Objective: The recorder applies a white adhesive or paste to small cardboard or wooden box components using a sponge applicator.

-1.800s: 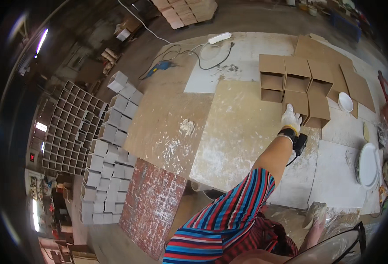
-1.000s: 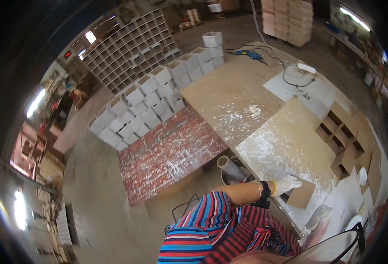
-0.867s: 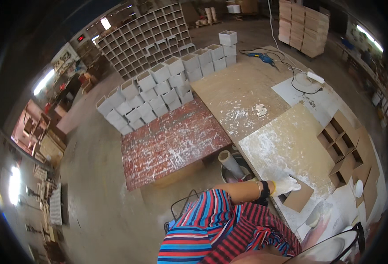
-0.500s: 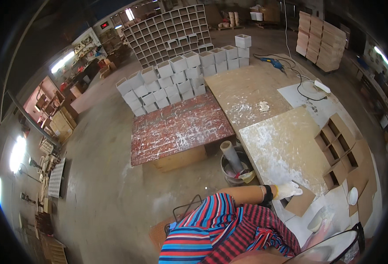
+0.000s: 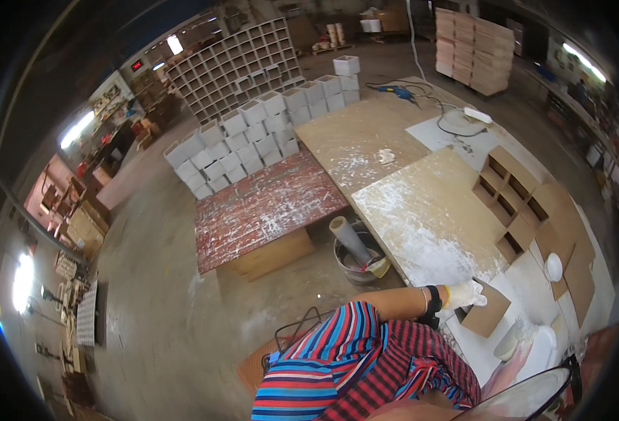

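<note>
My left hand, in a white work glove with a dark band at the wrist, is closed at the upper edge of a brown board piece. It looks like a small box, but its far sides are hidden. At the lower right, what seems to be my right hand is blurred and partly covered by a glasses rim. Pale rounded shapes lie beside it, and its fingers cannot be made out. A small white bowl stands beyond, near a brown divided rack with square compartments.
White-smeared boards cover the worktable. Left of it stand a red-brown table, stacked white boxes and a bucket holding a tube. A blue power tool with its cable lies at the far end.
The view has turned right, so the tables and boxes sit further left in the picture. My left hand stays at the brown piece. More of a white rounded shape shows near my right hand.
</note>
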Demonstrator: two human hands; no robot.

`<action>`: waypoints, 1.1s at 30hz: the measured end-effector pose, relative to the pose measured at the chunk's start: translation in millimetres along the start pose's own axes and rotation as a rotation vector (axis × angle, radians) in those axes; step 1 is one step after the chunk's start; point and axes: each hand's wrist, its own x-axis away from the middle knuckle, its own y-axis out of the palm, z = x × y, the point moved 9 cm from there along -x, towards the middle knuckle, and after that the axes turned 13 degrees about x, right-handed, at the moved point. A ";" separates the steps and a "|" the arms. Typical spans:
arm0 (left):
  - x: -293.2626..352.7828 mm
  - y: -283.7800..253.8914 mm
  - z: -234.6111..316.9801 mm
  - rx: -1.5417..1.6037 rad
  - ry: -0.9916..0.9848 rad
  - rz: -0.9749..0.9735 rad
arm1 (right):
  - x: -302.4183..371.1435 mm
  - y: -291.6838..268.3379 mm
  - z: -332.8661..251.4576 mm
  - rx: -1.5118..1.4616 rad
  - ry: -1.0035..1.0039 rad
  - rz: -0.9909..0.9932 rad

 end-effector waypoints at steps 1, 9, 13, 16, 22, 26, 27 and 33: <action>-2.4 11.1 -1.7 0.164 0.011 -0.049 | 3.9 -7.5 0.6 -0.003 0.000 0.023; -16.3 62.9 40.0 -0.715 0.659 -0.283 | 18.1 -68.5 7.6 -0.032 -0.037 0.247; -48.9 60.2 0.6 0.043 0.032 -0.289 | 27.9 -88.2 8.1 -0.029 -0.034 0.401; -62.8 80.5 -33.6 0.488 -0.336 -0.299 | 40.3 -95.8 -4.8 0.025 -0.019 0.499; -106.7 88.1 -65.0 0.836 -0.436 -0.429 | 26.1 -78.4 -25.7 0.036 0.000 0.452; -108.1 97.4 -94.5 0.960 -0.495 -0.594 | 12.8 -83.8 -7.3 0.021 0.124 0.510; -104.2 100.5 -102.6 1.001 -0.581 -0.650 | 5.4 -85.9 -2.1 0.087 0.164 0.499; -135.6 53.5 -147.2 1.025 -0.740 -0.301 | -99.8 -54.5 12.6 0.528 -0.017 0.292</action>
